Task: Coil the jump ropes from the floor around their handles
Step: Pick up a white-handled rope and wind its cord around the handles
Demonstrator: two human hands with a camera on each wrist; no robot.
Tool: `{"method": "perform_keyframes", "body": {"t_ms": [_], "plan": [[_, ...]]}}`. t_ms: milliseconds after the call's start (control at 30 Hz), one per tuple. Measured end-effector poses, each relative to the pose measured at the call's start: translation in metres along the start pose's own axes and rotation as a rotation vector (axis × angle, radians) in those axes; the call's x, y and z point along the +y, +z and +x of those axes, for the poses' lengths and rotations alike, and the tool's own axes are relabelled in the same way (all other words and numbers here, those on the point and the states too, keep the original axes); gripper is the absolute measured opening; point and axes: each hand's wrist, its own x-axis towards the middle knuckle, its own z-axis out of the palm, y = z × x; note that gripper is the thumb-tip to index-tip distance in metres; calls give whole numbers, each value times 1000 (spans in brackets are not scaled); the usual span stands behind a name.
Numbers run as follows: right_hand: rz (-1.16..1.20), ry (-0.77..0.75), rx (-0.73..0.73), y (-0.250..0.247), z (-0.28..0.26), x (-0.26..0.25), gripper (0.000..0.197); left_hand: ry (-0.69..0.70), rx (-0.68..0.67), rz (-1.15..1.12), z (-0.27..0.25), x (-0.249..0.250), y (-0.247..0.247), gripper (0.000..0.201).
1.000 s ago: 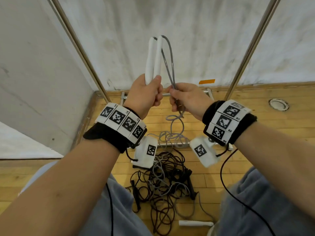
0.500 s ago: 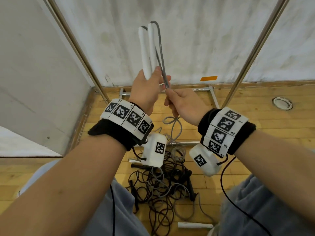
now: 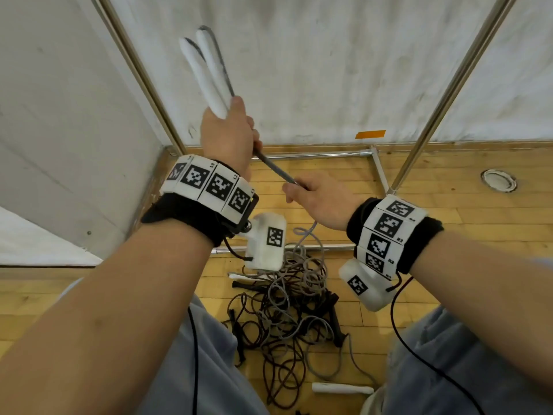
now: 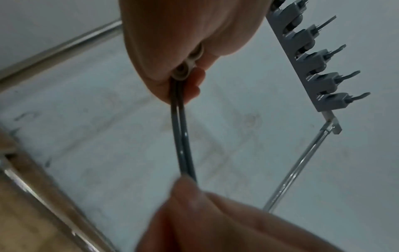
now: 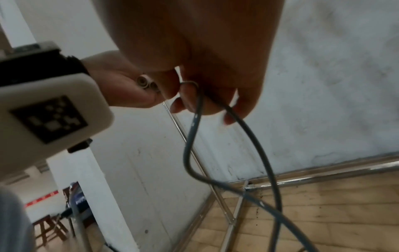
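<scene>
My left hand [image 3: 227, 130] grips two white handles [image 3: 206, 70] side by side, tilted up and to the left; their butt ends [image 4: 187, 66] show under its curled fingers. A grey rope [image 3: 275, 167] runs doubled and taut from below the left fist to my right hand [image 3: 317, 196], which pinches both strands [image 4: 183, 145]. Below the right hand the two grey strands [image 5: 215, 153] hang down to a tangle of grey and dark ropes [image 3: 287, 310] on the wooden floor. Another white handle [image 3: 341, 387] lies on the floor near my right knee.
A metal pipe frame [image 3: 314, 154] stands on the floor against the white wall, with slanted poles [image 3: 449, 85] left and right. Black handles [image 3: 333, 313] lie in the rope tangle. A round floor fitting [image 3: 498, 181] sits at the right. My knees frame the pile.
The left hand has tilted the handles further to the upper left. The right hand has slid down and to the right along the grey rope, drawing the doubled strands taut.
</scene>
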Motion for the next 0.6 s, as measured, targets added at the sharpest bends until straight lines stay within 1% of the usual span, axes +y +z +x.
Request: {"method": "perform_keyframes", "body": {"t_ms": [33, 67, 133, 167, 233, 333, 367, 400, 500, 533, 567, 600], "plan": [[-24, -3, 7, -2, -1, 1, 31, 46, 51, 39, 5, 1, -3, 17], [-41, -2, 14, -5, -1, 2, 29, 97, 94, 76, 10, 2, -7, 8], [-59, 6, 36, -11, -2, 4, 27, 202, 145, 194, 17, 3, -13, 19], [-62, 2, 41, -14, -1, 4, 27, 238, 147, 262, 19, 3, -16, 19], [-80, -17, 40, -20, 1, 4, 32, 302, 114, 440, 22, 2, -21, 15], [-101, -21, 86, -32, 4, 5, 40, 430, 13, 844, 23, -5, -29, 25], [-70, -6, 114, -36, 6, 6, 40, 474, -15, 966, 22, -8, -31, 28], [9, 14, 129, -40, 7, 6, 40, 505, -44, 1048, 22, -10, -32, 29], [402, 55, 66, -43, 8, 5, 33, 488, -102, 1234, 23, -14, -34, 30], [487, 61, 45, -43, 8, 4, 31, 467, -120, 1293, 23, -15, -34, 31], [508, 60, 44, -45, 8, 4, 29, 434, -150, 1335, 24, -16, -35, 32], [477, 51, 72, -47, 8, 3, 28, 400, -195, 1348, 24, -18, -36, 34]]}}
